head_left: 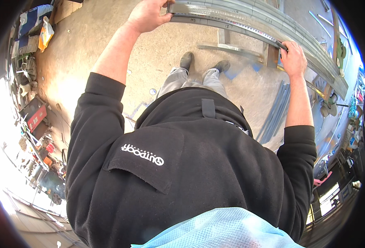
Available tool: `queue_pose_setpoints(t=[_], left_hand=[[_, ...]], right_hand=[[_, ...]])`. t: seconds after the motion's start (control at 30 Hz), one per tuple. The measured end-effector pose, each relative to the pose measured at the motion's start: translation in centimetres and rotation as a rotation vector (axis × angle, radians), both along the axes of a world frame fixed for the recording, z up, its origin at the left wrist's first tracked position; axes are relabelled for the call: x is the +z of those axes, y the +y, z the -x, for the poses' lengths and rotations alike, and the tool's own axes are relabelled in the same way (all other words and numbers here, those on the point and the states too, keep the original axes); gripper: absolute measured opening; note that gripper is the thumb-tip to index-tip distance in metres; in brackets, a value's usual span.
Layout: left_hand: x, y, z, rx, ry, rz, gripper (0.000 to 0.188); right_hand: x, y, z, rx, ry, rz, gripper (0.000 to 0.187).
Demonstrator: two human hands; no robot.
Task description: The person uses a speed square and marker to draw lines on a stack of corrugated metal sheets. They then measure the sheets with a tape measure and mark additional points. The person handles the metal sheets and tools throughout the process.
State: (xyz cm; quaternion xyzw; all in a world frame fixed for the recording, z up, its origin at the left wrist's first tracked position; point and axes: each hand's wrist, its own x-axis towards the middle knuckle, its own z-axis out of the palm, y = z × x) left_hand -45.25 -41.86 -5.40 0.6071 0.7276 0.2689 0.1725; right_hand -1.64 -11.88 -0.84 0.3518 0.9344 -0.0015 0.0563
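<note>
Across the top of the head view lies a stack of long grey metal bars [228,14], with handwritten marks on their faces. A thin strip with measuring marks, like a ruler or tape [261,34], runs along the near bar. At the bars' left end is my left hand [149,16], its thumb and fingers closed on the end of the near bar; its fingertips are partly cut off by the frame. My right hand [293,60] rests by the near bar farther right. Its fingers close round a small dark slim thing [280,44] whose kind I cannot make out.
A metal support [232,50] stands under the bars, just beyond my shoes [186,61]. Several blue-grey lengths [275,111] lie on the floor [108,33] at the right. Cluttered tools and a red box [37,118] line the left side.
</note>
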Motion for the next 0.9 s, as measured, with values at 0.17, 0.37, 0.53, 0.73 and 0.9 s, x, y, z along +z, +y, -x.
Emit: queue_pose_setpoints(t=[0.17, 0.37, 0.53, 0.73, 0.9], left_hand=[[0.16, 0.17, 0.01, -0.008, -0.023, -0.007, 0.034], [0.60, 0.07, -0.03, -0.009, -0.029, 0.007, 0.034], [0.58, 0.11, -0.08, -0.003, -0.041, 0.014, 0.034], [0.72, 0.10, -0.16, 0.005, -0.041, 0.024, 0.034], [0.60, 0.12, -0.12, -0.003, -0.015, 0.014, 0.034]], right_hand=[[0.09, 0.01, 0.25, -0.008, -0.013, -0.006, 0.015], [0.23, -0.01, 0.40, -0.025, -0.038, 0.007, 0.016], [0.19, 0.09, 0.45, -0.031, -0.039, 0.013, 0.015], [0.22, 0.21, 0.47, -0.020, -0.049, 0.017, 0.016], [0.20, 0.25, 0.55, -0.017, -0.056, 0.004, 0.016]])
